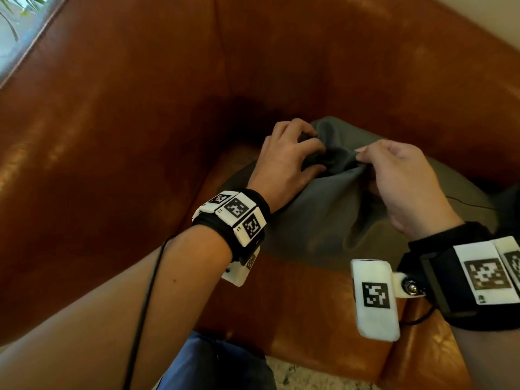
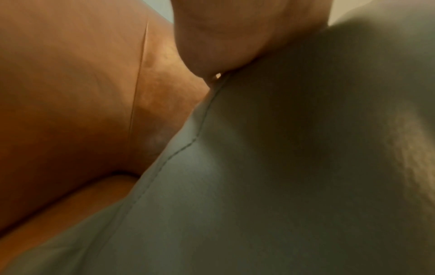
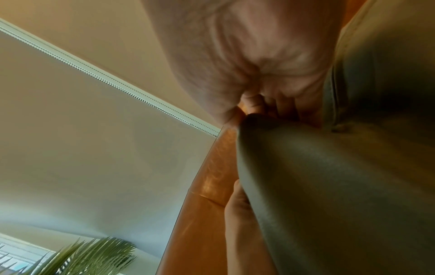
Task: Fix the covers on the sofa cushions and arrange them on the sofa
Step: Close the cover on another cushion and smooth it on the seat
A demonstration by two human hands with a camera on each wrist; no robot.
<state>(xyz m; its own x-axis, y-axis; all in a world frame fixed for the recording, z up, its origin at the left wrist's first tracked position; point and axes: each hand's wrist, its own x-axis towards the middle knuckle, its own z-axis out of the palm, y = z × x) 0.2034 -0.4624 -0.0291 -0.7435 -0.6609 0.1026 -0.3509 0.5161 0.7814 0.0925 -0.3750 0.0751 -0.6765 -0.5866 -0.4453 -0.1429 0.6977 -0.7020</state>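
Grey cushion (image 1: 323, 209) lies on the seat of the brown leather sofa (image 1: 126, 122), in the corner where back and arm meet. The left hand (image 1: 284, 161) has its fingers curled into a bunch of the grey cover at the top end of the cushion — it grips the cloth. The right hand (image 1: 405, 178) pinches the same gathered cloth just beside it (thumb and fingers closed on a fold). A stitched seam (image 2: 179, 148) runs along the cover's edge.
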